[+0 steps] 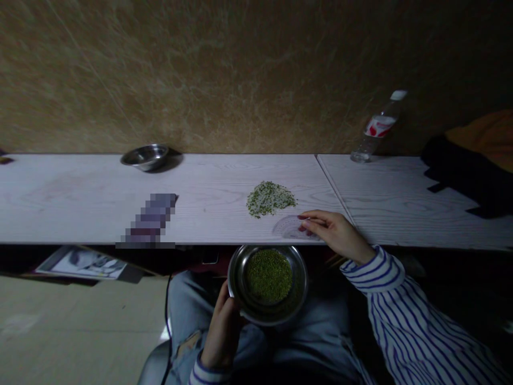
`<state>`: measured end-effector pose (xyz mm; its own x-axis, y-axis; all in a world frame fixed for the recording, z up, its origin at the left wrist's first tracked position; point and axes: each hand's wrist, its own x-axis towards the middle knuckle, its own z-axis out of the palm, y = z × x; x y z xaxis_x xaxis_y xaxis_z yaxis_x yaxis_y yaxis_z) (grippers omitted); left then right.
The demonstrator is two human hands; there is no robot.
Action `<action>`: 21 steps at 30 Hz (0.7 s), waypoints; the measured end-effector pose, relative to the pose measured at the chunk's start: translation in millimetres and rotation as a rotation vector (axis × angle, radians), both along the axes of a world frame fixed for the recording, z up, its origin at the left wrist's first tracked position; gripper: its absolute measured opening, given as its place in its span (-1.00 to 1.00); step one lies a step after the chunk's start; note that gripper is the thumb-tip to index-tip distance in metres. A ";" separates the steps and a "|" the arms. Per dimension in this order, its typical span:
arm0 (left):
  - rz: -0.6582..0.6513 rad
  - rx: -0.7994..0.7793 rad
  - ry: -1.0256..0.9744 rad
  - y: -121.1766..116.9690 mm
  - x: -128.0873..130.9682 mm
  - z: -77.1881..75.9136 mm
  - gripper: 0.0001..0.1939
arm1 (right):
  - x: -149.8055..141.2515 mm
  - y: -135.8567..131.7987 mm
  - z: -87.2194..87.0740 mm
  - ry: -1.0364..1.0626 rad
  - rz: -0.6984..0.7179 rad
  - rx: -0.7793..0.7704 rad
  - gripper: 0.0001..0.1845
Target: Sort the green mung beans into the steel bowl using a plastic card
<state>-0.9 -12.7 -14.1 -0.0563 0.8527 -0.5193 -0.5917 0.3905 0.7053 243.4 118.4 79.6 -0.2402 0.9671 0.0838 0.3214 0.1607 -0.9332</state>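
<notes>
My left hand (225, 331) is closed on the rim of a steel bowl (300, 299), held below the table's front edge above my lap. Small green beans (269, 275) cover the bowl's bottom. Between the thumb and fingers of my right hand (334, 232) is a clear protractor (286, 227), lying flat or nearly so at the table's front edge. Just beyond it, a loose pile of mixed white grains and green beans (269, 198) is spread on the tabletop.
A second steel bowl (146, 158) stands near the wall at the left. Nearer me lies a pixelated flat object (152, 219). A plastic bottle (377, 128) and dark cloth (473, 171) are on the right side of the white table (212, 182). An open drawer (132, 272) sits below left.
</notes>
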 end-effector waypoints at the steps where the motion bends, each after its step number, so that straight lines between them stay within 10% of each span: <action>1: 0.018 0.000 0.000 -2.8 -2.3 -1.6 -0.39 | 3.4 -1.1 1.4 -0.002 -0.023 0.018 -0.62; 21: 0.031 -0.027 0.065 -4.7 7.1 -7.6 -0.47 | 34.3 -8.6 -5.2 0.117 -0.283 0.045 -0.42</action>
<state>6.2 -17.4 -21.8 -0.1173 0.8359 -0.5363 -0.5570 0.3917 0.7324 277.6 109.9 74.4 0.0516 0.9889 0.1391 0.2497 0.1221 -0.9606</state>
